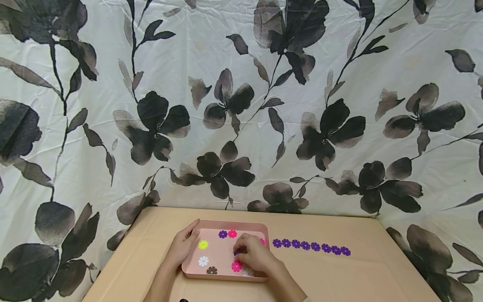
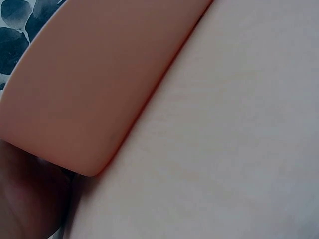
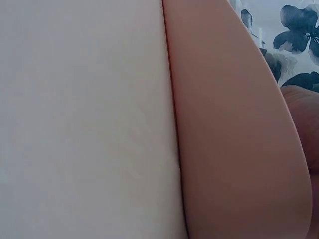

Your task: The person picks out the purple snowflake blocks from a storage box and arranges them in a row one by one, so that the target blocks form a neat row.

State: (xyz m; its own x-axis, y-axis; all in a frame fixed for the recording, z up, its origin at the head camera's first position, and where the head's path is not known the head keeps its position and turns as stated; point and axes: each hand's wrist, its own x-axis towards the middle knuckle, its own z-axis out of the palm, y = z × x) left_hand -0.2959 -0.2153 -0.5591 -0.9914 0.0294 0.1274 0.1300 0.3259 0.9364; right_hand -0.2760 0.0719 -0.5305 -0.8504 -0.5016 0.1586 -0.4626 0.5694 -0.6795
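A shallow pink tray [image 1: 222,275] lies on the table, its outer wall [image 2: 99,84] large in the left wrist view. My left hand [image 1: 181,246] grips its left side near the far corner. Over the tray's right half, my right hand [image 1: 255,253] pinches a purple flower-shaped disc [image 1: 238,251], partly hidden by the fingers. Also in the tray are another purple disc [image 1: 223,234], pink discs [image 1: 232,233], a yellow disc [image 1: 203,244], a white disc [image 1: 203,261] and a brown disc [image 1: 211,270]. Right of the tray, several purple discs form a row [image 1: 305,245].
The tan tabletop [image 1: 339,279] reaches back to a white cloth [image 1: 234,188] with dark flowers, which hangs behind it. A small dark object [image 1: 183,300] is cut off by the bottom edge of the head view.
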